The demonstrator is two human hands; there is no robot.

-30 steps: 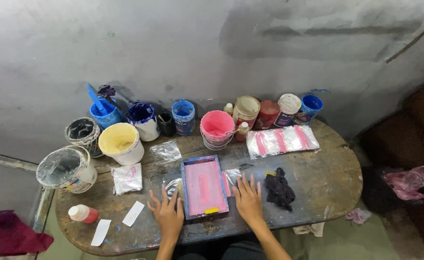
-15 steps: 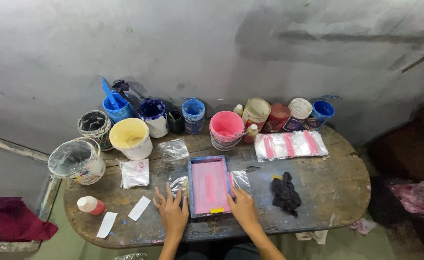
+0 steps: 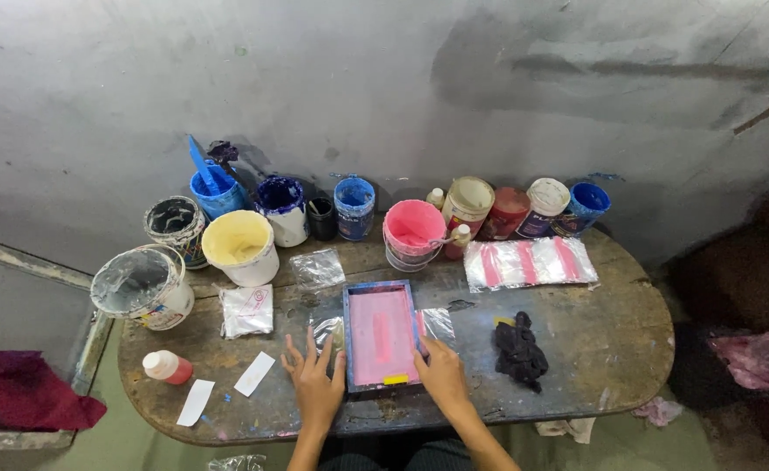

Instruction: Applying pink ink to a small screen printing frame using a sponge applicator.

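Note:
A small blue-framed printing screen (image 3: 381,335) with a pink mesh lies flat near the front edge of a dark oval wooden table (image 3: 594,349). My left hand (image 3: 316,383) rests flat with fingers spread on the table against the frame's left side, over a clear plastic bag (image 3: 325,330). My right hand (image 3: 442,373) presses on the frame's lower right corner, beside another clear plastic piece (image 3: 437,323). Neither hand holds anything.
Paint pots line the back: pink bucket (image 3: 413,232), yellow tub (image 3: 240,247), blue tubs (image 3: 355,205), grey bucket (image 3: 141,284). A stack of pink-striped bags (image 3: 530,262), a black rag (image 3: 519,351), a small red bottle (image 3: 167,367) and white paper strips (image 3: 254,373) also lie on the table.
The view has shifted slightly. Both hands stay at the frame's sides; my right hand has slid a little lower along the frame's right edge.

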